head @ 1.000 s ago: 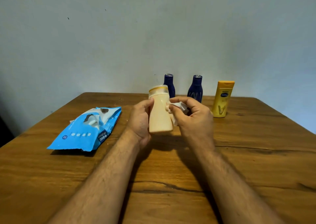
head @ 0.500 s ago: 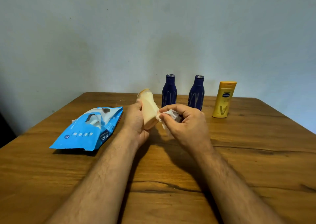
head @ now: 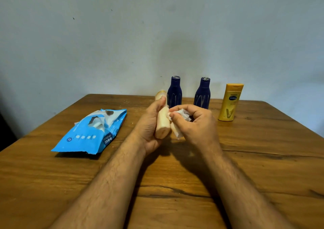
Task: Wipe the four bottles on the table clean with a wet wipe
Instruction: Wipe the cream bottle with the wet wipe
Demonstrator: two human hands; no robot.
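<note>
My left hand (head: 149,123) grips a cream bottle (head: 162,123) above the middle of the table, turned edge-on with its cap pointing away from me. My right hand (head: 194,125) pinches a crumpled white wet wipe (head: 180,118) and presses it against the bottle's right side. Two dark blue bottles (head: 174,93) (head: 203,94) stand upright behind my hands near the table's far edge. A yellow bottle (head: 230,102) stands upright to their right.
A blue wet-wipe pack (head: 91,132) lies on the wooden table (head: 263,158) to the left of my hands, with a wipe sticking out of its opening. A pale wall rises right behind the table's far edge.
The cream bottle has turned from facing me to edge-on and tilted away. My right hand has kept the wipe on its side, and both hands have shifted slightly.
</note>
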